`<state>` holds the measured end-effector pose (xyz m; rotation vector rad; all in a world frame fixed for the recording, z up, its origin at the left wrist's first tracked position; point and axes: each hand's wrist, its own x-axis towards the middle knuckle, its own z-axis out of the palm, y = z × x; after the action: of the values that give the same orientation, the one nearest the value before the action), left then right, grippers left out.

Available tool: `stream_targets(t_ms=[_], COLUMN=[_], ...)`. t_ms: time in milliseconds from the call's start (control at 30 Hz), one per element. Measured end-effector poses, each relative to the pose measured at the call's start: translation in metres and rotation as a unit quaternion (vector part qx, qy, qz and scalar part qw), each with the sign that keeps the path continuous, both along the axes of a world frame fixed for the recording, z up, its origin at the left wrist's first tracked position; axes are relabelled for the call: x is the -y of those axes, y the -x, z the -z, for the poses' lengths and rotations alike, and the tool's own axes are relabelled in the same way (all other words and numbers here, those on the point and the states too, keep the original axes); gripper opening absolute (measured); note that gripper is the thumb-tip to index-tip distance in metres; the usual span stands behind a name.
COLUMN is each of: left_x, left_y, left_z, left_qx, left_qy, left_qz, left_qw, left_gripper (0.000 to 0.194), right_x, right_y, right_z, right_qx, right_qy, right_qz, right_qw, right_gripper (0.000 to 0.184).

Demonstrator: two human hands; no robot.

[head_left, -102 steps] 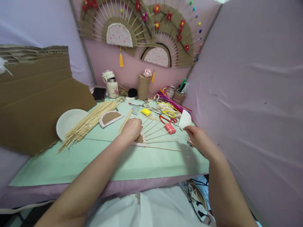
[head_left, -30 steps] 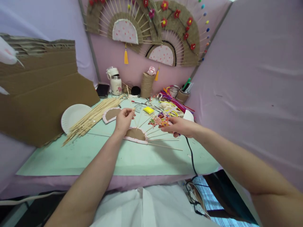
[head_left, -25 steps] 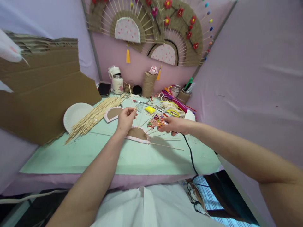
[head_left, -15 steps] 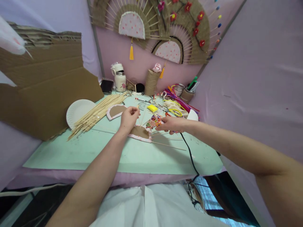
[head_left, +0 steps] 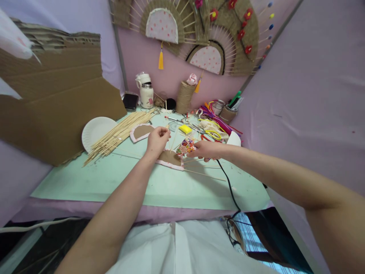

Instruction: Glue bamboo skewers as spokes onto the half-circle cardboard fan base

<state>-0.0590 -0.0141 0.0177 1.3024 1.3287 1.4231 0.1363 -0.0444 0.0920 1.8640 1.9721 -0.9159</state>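
My left hand (head_left: 157, 141) pinches a thin bamboo skewer (head_left: 166, 110) upright between thumb and fingertips. Its lower end comes down at a half-round cardboard piece (head_left: 171, 158) with a pale pink edging. Around the handle of a glue gun (head_left: 186, 147) with a bright floral pattern, my right hand (head_left: 207, 149) is closed. The gun's front is over the right part of the cardboard, close to the skewers there; its tip is too small to make out. Several skewers (head_left: 203, 175) fan out to the right from that piece. A second edged cardboard piece (head_left: 142, 132) lies behind my left hand.
A bundle of skewers (head_left: 119, 133) overlaps a white paper plate (head_left: 95, 131) at left, before a large cardboard sheet (head_left: 65, 110). Yellow-handled scissors (head_left: 212, 134), a yellow block (head_left: 185, 129) and pipe cleaners (head_left: 211, 114) lie behind. The gun's black cord (head_left: 230, 188) drops over the front edge.
The view has shifted slightly, so the scene sits a little differently in the picture. Both hands keep their holds on the skewer and the glue gun, with hardly any movement.
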Motion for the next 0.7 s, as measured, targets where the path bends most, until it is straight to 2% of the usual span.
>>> stream_targets(t_ms=[700], left_x=[0.0026], left_y=[0.0006], left_z=[-0.0019], left_qx=[-0.006], left_qy=[0.001], left_qz=[0.003], left_qw=[1.000], left_gripper=[0.008], right_x=[0.0004], right_y=[0.0051], right_z=[-0.0044], right_qx=[0.028], right_qy=[0.000], right_qz=[-0.024], right_qw=[0.999], right_gripper=[0.045])
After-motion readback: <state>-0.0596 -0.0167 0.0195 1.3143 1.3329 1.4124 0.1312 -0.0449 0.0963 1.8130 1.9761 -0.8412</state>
